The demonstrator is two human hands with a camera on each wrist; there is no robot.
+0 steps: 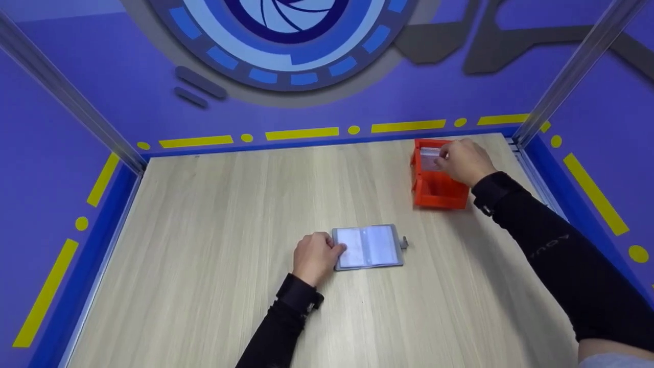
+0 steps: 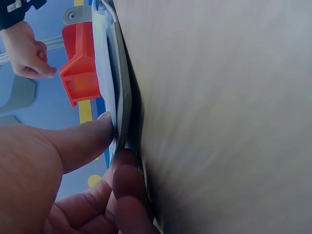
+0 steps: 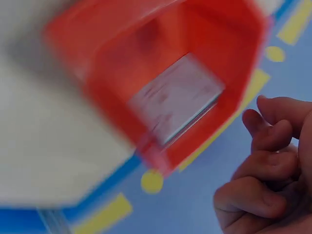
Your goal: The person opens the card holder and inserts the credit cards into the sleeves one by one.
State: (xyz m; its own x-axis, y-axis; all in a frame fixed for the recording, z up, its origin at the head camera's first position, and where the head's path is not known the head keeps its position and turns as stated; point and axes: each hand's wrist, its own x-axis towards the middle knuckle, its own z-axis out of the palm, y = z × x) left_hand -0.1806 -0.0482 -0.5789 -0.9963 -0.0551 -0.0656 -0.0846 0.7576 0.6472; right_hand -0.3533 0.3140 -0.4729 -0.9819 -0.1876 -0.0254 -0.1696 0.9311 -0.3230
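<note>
A grey card holder (image 1: 367, 247) lies open on the table, with clear sleeves on both sides and a small clasp tab sticking out at its right. My left hand (image 1: 315, 258) pinches its left edge; in the left wrist view the thumb (image 2: 90, 141) is on top and the curled fingers are beneath. My right hand (image 1: 466, 161) is over the red bin (image 1: 440, 202) at the back right. Its fingers are curled, with nothing visible between them in the right wrist view. Inside the bin lies a stack of flat, pale cards (image 3: 178, 97) or sleeves.
The wooden table (image 1: 230, 230) is bounded by blue-purple panels (image 1: 117, 76) at the back and both sides. Metal posts (image 1: 577, 71) stand at the rear corners. The bin is close to the back right corner.
</note>
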